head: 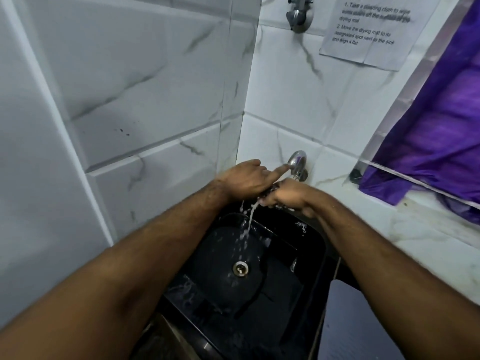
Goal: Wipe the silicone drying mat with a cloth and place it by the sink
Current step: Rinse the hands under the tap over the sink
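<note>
My two hands meet over the black sink (315, 245), just below the wall tap (297, 162). My right hand (285, 197) grips a small dark wet cloth (270, 191), mostly hidden between the hands. My left hand (244, 181) curls its lower fingers against the same cloth while its index finger stretches out and touches the tap. A thin stream of water (248, 222) falls from the cloth towards the drain (240, 268). A dark flat sheet (283, 284) lies in the basin; I cannot tell whether it is the mat.
White marble-look tiles (145, 100) close in the left and back. A white counter (426, 229) runs to the right, with a purple curtain (436, 141) above it. A paper note (368, 29) is stuck on the wall. A dark blue-grey surface (363, 328) sits at the lower right.
</note>
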Action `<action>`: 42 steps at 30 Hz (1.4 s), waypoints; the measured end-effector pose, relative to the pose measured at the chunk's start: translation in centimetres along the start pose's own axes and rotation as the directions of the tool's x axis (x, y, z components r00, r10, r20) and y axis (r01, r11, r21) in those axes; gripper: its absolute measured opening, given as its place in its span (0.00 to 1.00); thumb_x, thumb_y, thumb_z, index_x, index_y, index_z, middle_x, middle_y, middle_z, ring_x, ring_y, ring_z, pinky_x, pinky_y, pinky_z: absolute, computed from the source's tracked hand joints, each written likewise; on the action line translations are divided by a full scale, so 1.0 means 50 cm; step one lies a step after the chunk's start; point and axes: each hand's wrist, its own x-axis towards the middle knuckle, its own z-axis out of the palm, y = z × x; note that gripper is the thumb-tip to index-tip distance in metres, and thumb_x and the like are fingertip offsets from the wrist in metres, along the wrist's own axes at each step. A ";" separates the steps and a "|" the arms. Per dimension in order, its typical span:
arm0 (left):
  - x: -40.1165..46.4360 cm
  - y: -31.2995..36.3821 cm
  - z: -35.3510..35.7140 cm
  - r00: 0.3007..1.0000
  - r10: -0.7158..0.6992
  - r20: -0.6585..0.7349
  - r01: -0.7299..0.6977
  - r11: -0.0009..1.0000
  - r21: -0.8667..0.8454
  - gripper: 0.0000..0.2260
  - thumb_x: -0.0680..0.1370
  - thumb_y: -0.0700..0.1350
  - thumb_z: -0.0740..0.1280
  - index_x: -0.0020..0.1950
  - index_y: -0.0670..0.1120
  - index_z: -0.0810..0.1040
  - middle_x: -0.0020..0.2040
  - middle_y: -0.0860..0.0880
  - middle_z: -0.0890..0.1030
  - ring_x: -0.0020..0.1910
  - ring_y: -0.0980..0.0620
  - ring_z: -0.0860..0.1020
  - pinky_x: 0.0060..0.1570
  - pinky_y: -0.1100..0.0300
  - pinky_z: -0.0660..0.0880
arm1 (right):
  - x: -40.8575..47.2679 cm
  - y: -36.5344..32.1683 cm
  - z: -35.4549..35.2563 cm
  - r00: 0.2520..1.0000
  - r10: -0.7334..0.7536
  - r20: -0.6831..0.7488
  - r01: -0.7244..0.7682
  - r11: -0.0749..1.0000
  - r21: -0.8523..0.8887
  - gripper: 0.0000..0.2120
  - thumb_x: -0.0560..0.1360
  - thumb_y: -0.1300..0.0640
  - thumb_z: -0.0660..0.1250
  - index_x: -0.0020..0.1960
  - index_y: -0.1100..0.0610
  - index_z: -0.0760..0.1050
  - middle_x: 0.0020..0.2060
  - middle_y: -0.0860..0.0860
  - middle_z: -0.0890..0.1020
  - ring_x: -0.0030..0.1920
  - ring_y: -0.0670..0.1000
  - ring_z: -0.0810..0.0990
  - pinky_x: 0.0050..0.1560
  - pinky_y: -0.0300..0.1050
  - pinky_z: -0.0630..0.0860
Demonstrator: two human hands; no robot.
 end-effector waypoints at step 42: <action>0.042 -0.038 -0.059 0.910 0.315 0.268 -0.382 0.890 0.249 0.13 0.81 0.39 0.54 0.65 0.41 0.67 0.43 0.43 0.75 0.34 0.41 0.78 0.29 0.51 0.75 | -0.009 0.027 0.098 0.991 -0.134 0.023 0.073 0.670 0.739 0.14 0.74 0.52 0.74 0.36 0.51 0.70 0.25 0.47 0.63 0.23 0.45 0.56 0.26 0.39 0.50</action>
